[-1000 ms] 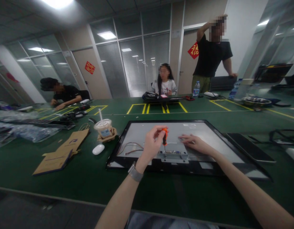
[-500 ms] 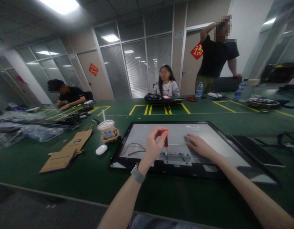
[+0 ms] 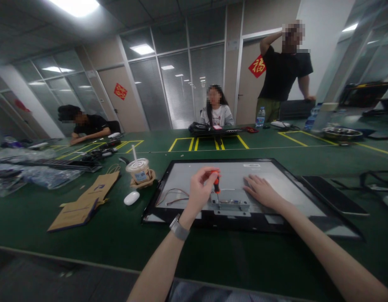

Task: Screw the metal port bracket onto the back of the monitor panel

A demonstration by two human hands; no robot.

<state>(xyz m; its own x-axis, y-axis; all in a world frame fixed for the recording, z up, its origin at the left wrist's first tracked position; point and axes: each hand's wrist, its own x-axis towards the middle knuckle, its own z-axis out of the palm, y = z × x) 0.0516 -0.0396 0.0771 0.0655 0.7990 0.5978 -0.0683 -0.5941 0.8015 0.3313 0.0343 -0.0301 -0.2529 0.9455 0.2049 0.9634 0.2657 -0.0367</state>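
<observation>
My left hand (image 3: 202, 184) is closed around the top of an orange and black screwdriver (image 3: 216, 183). The screwdriver stands nearly upright, its shaft pointing down at a metal bracket (image 3: 233, 206) with connector ports. That bracket lies along the near side of a large flat display panel (image 3: 178, 176), which has a black frame and a grey back. My right hand (image 3: 261, 191) rests flat on the panel's back, fingers spread, to the right of the screwdriver. Thin cables (image 3: 175, 197) lie on the panel left of my left hand. Whether the tip sits in a screw is too small to tell.
Left of the panel are a white mouse (image 3: 131, 198), a drink cup with a straw (image 3: 138, 171) in a carrier and a brown paper bag (image 3: 83, 205). A black flat slab (image 3: 334, 195) lies to the right. Several people are around the far side of the green table (image 3: 112, 243).
The view has shifted slightly, so everything sits a little further left. My left hand stays on the screwdriver over the bracket, and my right hand stays flat on the panel.
</observation>
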